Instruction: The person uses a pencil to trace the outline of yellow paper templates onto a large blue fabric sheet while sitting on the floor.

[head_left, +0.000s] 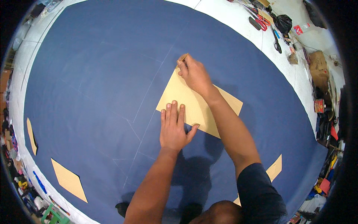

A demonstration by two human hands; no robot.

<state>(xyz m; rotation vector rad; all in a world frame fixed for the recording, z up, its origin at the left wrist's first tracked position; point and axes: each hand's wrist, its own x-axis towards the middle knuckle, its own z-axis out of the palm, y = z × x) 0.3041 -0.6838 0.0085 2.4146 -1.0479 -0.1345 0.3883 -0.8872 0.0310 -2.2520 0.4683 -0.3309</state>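
A large dark blue cloth [112,74] lies spread over the table, marked with thin pale straight lines. On it rests a tan card pattern piece [201,108] with straight edges, set at a slant. My left hand [173,127] presses on its near left edge, fingers stretched out flat and thumb apart. At the card's far left corner my right hand [194,74] is closed in a pinch on a small thin chalk-like piece [182,58]. My right forearm crosses over the card and hides part of it. The pinched piece is mostly covered by my fingers.
Other card pieces lie at the left [69,179], the far left edge [31,136] and the right [275,168]. Red-handled scissors [263,23], black-handled scissors [277,45] and a plastic bottle [301,28] are at the back right. A blue pen-like tool [39,182] lies at the left.
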